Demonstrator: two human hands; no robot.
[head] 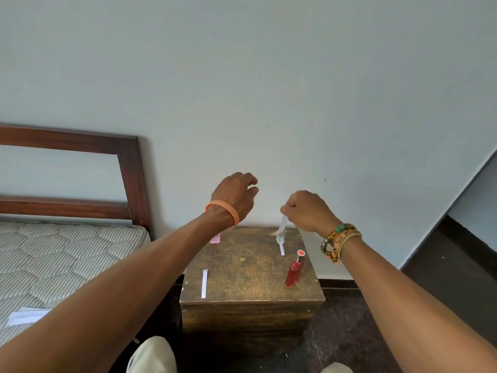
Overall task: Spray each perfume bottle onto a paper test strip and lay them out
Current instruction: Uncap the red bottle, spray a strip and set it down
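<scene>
Paper strip (283,221) is pinched by right hand (309,211): flimsy, best gripped at its end. Left hand (236,193) is loosely curled, empty.

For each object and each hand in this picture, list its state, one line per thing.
Red perfume bottle: upright, capped, on wooden box.
Clear bottle: stands at the back.
Paper strip: lying flat.
Held strip: pinched, hanging.
Right hand: closed on held strip.
Left hand: raised, contents unclear.
</scene>
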